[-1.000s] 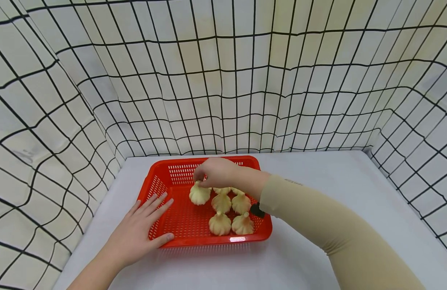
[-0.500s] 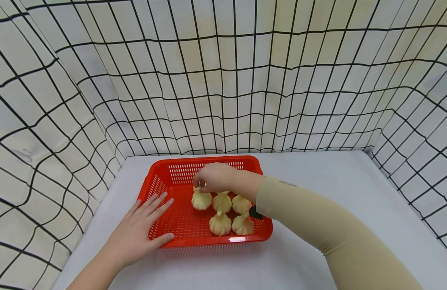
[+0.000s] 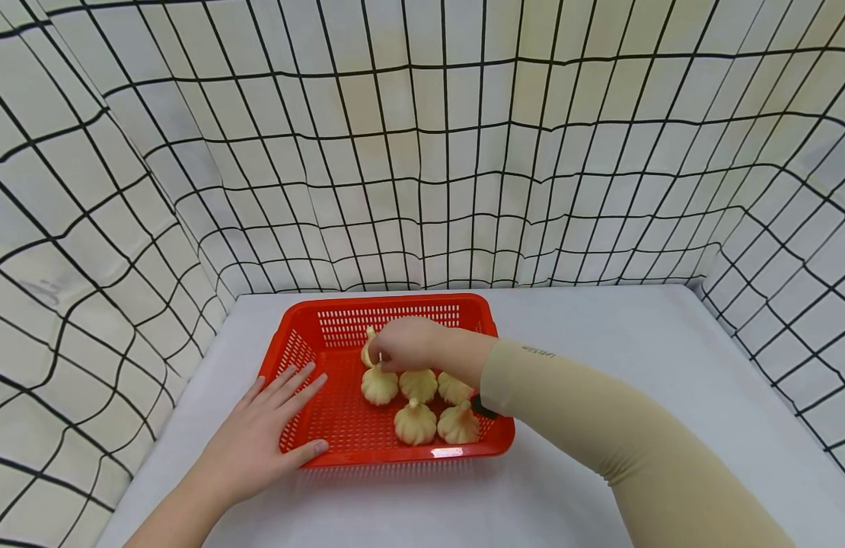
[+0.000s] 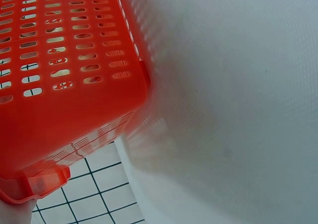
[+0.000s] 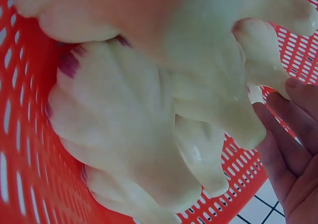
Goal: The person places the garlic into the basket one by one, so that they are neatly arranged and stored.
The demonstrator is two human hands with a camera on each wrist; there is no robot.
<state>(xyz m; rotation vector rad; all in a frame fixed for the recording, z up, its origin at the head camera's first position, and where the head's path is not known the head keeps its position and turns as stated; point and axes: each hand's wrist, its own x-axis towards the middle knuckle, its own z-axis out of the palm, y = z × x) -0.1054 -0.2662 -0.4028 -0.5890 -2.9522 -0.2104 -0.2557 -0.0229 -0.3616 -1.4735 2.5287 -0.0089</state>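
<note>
In the head view my right hand [image 3: 410,344] reaches into a red basket [image 3: 354,460], its fingertips pinching the stem of a garlic bulb [image 3: 379,387]. The right wrist view has the fingers [image 5: 285,152] at a bulb's stem, behind larger pale bulbs with purple streaks. Part of another garlic bulb [image 3: 369,352] shows behind the hand. Two garlic bulbs, one nearer the middle [image 3: 416,423] and one at the right [image 3: 458,424], sit in the front row. My left hand [image 3: 261,438] lies spread over the basket's left rim, holding no bulb.
The basket stands on a white table [image 3: 601,335]. A white backing with black grid netting [image 3: 463,152] rises behind it and at both sides. The right forearm, in a beige sleeve [image 3: 587,411], crosses over the basket's right side and covers some bulbs.
The right hand has moved slightly toward the front of the basket, and the bulb at its fingertips has come forward. A bulb behind the hand has come into view. The left hand stays put.
</note>
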